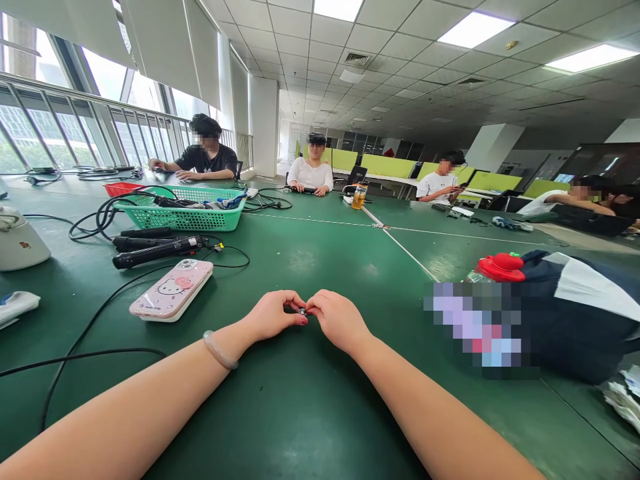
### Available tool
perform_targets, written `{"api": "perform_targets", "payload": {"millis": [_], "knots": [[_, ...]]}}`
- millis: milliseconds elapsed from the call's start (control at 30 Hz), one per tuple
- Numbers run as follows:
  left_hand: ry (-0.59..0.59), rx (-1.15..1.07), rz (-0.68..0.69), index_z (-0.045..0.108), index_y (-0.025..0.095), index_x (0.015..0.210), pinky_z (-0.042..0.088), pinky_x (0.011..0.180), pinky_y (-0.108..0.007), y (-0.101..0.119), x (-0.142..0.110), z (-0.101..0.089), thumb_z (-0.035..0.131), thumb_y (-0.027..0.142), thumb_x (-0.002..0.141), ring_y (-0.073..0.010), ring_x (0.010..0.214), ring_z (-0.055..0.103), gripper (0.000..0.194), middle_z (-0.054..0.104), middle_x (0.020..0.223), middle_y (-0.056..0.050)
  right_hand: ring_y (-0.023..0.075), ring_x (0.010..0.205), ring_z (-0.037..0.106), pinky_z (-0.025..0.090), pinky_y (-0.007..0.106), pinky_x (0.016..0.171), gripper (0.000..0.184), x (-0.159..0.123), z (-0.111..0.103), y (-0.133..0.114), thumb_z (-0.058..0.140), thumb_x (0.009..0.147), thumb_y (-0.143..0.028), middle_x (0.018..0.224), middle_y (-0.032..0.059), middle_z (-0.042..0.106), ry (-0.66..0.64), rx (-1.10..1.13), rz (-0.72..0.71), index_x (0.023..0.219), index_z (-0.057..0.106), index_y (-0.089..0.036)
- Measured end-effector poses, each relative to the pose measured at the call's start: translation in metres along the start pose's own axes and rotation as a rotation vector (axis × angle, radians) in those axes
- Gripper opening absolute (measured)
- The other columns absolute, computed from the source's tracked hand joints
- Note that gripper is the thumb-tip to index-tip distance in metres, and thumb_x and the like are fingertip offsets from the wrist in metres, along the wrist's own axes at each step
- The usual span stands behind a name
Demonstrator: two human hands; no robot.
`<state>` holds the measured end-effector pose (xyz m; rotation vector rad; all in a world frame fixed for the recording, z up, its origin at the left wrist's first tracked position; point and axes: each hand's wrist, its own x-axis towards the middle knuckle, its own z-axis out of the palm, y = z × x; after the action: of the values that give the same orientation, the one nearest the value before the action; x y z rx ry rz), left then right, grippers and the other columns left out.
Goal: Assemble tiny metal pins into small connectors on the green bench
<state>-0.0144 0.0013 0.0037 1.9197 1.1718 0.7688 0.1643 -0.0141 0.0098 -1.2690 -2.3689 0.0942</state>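
Both hands meet over the green tabletop (pixel 310 413), fingertips almost touching. Between them is a tiny dark and silvery object (pixel 302 311), too small to name. My left hand (pixel 274 315) pinches it with thumb and fingers; a pale bangle (pixel 220 351) circles that wrist. My right hand (pixel 339 320) is closed too, its thumb and forefinger at the object's right side. Left of my hands lies a pink phone case with a cat face (pixel 173 288), resting on a white block-like thing.
Black cylindrical devices (pixel 155 252) and loose cables (pixel 100 320) lie to the left, before a green basket (pixel 200 219). A dark bag (pixel 580 333) and a red-lidded bottle (pixel 501 267) stand right. Farther back are an amber bottle (pixel 359 198) and several seated people.
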Motion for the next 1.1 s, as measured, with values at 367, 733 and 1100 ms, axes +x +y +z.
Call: {"api": "perform_targets", "payload": {"millis": [367,733,1100], "knots": [[0.017,-0.158,-0.018,0.065,0.018,0.091,0.048,0.079,-0.032,-0.006,0.004,0.0,0.065,0.035,0.065,-0.019,0.083,0.062,0.031,0.069,0.085,-0.005,0.0146,0.084,0.056,0.041,0.025,0.072,0.018,-0.002,-0.003,0.003,0.049,0.087,-0.031,0.091,0.0037,0.06,-0.002,-0.019,0.091,0.094,0.062,-0.021],[-0.124,-0.425,-0.128,0.064,0.016,0.102,0.048,0.08,-0.031,0.007,-0.004,-0.001,0.059,0.033,0.072,-0.0163,0.082,0.062,0.035,0.068,0.095,-0.006,0.0122,0.074,0.054,0.037,0.024,0.063,0.024,-0.004,0.004,-0.01,0.051,0.084,-0.043,0.082,0.0016,0.058,0.008,-0.059,0.076,0.082,0.059,-0.02],[0.007,-0.564,-0.25,0.062,0.013,0.096,0.049,0.081,-0.031,0.007,-0.009,-0.006,0.062,0.02,0.066,-0.0148,0.079,0.063,0.031,0.067,0.092,-0.009,0.0112,0.071,0.052,0.033,0.022,0.062,0.027,-0.002,0.018,-0.007,0.045,0.088,-0.04,0.078,0.001,0.058,0.027,-0.082,-0.058,0.078,0.058,-0.019]]}}
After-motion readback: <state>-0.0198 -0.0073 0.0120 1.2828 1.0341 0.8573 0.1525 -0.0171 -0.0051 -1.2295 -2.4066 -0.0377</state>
